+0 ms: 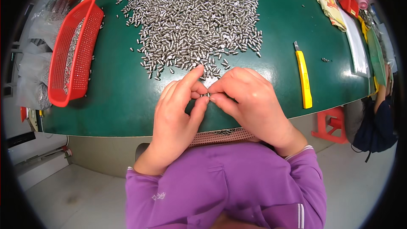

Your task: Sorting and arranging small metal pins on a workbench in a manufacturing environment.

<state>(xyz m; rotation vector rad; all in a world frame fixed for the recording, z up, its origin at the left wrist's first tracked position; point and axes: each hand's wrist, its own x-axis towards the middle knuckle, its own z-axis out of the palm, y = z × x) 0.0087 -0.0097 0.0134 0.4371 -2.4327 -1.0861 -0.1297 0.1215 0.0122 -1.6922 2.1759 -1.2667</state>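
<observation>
Just in front of the pile, my two hands meet at their fingertips over the green tabletop. My left hand (174, 108) pinches a small silvery metal part (205, 95) between thumb and fingers, its forefinger raised. From the other side, the thumb and forefinger of my right hand (252, 97) grip the same part. Most of it is hidden by the fingertips, so its exact kind cannot be made out. Beyond them spreads a large heap of small pointed metal parts (199, 21), with several strays along its near edge.
A red perforated basket (88, 44) holding small metal pieces stands at the left, beside clear plastic bags (34, 70). On the right lie a yellow utility knife (303, 78), blade out, and white sheets (355, 48). A pinkish basket (220, 138) sits below the near edge; a red stool (330, 124) is at right.
</observation>
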